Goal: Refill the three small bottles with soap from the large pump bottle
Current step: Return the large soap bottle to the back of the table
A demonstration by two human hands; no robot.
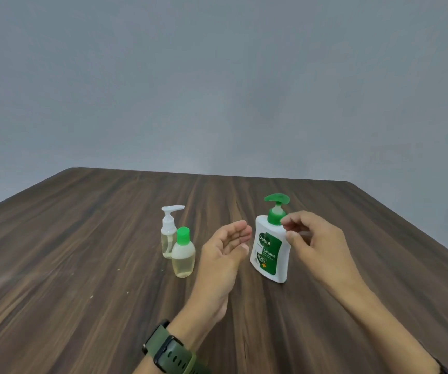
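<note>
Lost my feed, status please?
Both hands open, left, right at pump bottle collar. Two small bottles visible, capped. Nothing blocking.

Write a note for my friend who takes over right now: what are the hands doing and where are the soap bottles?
Left hand: open, palm up, empty, just left of the big pump bottle.
Right hand: empty, fingers loosely curled beside the green pump collar; contact is unclear.
The big bottle stands upright on the wooden table.
Only two small bottles show: a clear pump bottle and, in front of it, a green-capped bottle. Both are closed and hold pale liquid.
Done: nothing is being pumped yet.
Left: find the third bottle, open them, refill.
</note>
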